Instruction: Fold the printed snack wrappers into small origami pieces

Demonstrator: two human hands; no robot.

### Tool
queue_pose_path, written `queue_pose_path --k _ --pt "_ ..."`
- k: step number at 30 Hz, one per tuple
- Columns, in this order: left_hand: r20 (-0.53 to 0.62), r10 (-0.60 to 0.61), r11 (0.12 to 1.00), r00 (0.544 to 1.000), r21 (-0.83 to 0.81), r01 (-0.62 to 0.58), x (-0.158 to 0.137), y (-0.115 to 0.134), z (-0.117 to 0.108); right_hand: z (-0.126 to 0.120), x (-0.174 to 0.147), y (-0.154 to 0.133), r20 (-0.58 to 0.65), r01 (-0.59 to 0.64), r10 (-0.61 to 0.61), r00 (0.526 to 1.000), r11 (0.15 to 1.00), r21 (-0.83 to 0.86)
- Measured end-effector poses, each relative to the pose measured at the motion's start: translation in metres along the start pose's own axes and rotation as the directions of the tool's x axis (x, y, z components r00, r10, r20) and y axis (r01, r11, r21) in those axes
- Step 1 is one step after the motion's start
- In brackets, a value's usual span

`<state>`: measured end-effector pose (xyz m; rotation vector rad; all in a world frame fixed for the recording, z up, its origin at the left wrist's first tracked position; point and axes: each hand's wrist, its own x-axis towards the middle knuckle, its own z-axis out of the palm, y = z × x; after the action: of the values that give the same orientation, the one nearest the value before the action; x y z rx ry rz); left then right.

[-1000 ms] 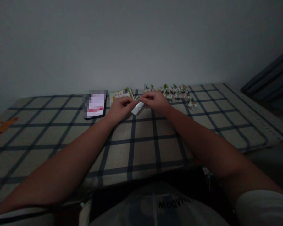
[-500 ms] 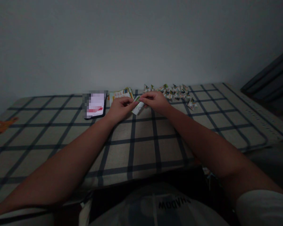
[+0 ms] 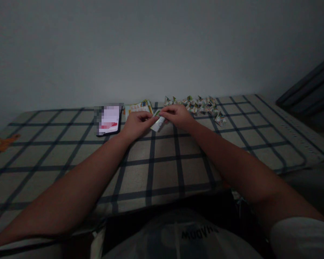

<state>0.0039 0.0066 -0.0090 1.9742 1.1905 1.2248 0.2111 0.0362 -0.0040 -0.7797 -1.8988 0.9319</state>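
A small folded piece of white and green printed paper (image 3: 157, 124) is held between my two hands, above the checked cloth. My left hand (image 3: 138, 124) pinches its left edge between thumb and fingers. From the other side, my right hand (image 3: 177, 116) grips its upper right end, with the fingertips close to those of the left. Behind my left hand lies a stack of printed paper sheets (image 3: 137, 107), partly covered by that hand. Several small folded paper pieces (image 3: 201, 105) with pointed corners sit in a group beyond my right hand.
A phone (image 3: 109, 120) with a lit, partly blurred screen lies left of my left hand. The checked cloth (image 3: 164, 172) covers the table, which meets a plain wall (image 3: 156, 50). An orange figure (image 3: 2, 144) shows on the cloth at far left.
Both hands stay in nearly the same place, still pinching the paper. The paper's tilt differs very slightly.
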Motion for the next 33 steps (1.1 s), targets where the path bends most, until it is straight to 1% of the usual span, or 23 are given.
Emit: queue_pose_path --k 2,5,7,9,12,15,18,20,23,26,28,31,33 --pt "0.007 -0.001 1.000 1.000 0.007 0.001 0.000 0.000 0.000 0.000 0.000 -0.001 0.006 0.020 -0.020 1.000 0.999 -0.029" --pt "0.061 0.004 1.000 0.998 0.009 -0.004 0.000 -0.001 0.000 -0.002 -0.002 -0.006 0.024 0.094 -0.092 0.995 0.982 -0.166" --pt "0.078 0.039 0.999 0.996 0.025 -0.041 0.000 -0.001 0.000 -0.003 -0.003 -0.009 0.042 0.149 -0.143 0.989 0.958 -0.246" --pt "0.049 0.107 0.992 0.993 0.066 -0.110 0.000 -0.001 -0.001 -0.004 -0.003 -0.010 0.041 0.188 -0.184 0.982 0.942 -0.278" --pt "-0.011 0.218 0.966 0.976 0.149 -0.214 0.001 0.002 -0.003 -0.005 -0.002 -0.009 0.001 0.222 -0.231 0.973 0.934 -0.279" --pt "-0.057 0.288 0.940 0.956 0.206 -0.271 0.003 0.003 -0.006 -0.008 -0.001 -0.006 -0.036 0.248 -0.268 0.963 0.928 -0.279" --pt "-0.099 0.330 0.922 0.939 0.246 -0.298 0.004 0.000 -0.008 -0.011 -0.001 -0.004 -0.011 0.285 -0.303 0.953 0.905 -0.317" --pt "-0.081 0.362 0.904 0.929 0.273 -0.329 0.005 -0.002 -0.010 -0.013 0.000 -0.004 0.021 0.313 -0.325 0.945 0.886 -0.342" --pt "-0.040 0.410 0.862 0.911 0.342 -0.373 0.005 -0.004 -0.012 -0.015 0.000 -0.004 0.050 0.335 -0.343 0.938 0.862 -0.379" --pt "-0.047 0.441 0.826 0.896 0.413 -0.384 0.004 -0.003 -0.013 -0.017 0.001 -0.005 0.078 0.348 -0.350 0.933 0.829 -0.437" --pt "-0.039 0.469 0.803 0.882 0.436 -0.407 0.003 -0.002 -0.013 -0.020 0.001 -0.007 0.132 0.367 -0.347 0.928 0.796 -0.482" --pt "-0.031 0.491 0.787 0.871 0.445 -0.428 0.003 0.000 -0.012 -0.024 0.001 -0.013 0.197 0.362 -0.304 0.932 0.759 -0.541" --pt "-0.052 0.480 0.799 0.876 0.438 -0.412 0.003 0.001 -0.010 -0.025 0.000 -0.017 0.178 0.324 -0.271 0.946 0.754 -0.571"
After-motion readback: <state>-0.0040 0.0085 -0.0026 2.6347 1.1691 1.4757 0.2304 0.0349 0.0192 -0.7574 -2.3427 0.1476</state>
